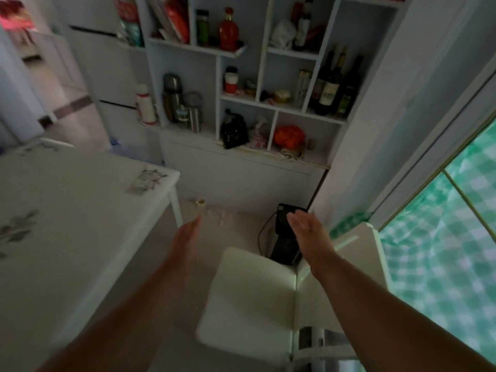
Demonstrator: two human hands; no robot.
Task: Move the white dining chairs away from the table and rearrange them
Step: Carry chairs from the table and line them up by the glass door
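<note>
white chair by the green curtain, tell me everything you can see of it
The white chair has a flat, square, smooth seat with nothing on it and a backrest of flat white panels rising on its right side, next to the green checked curtain. It stands upright on the pale floor, apart from the table to its left. A black box with a cord sits on the floor just beyond it. Both hands, left and right, are open above it, touching nothing. Its legs are hidden.
</note>
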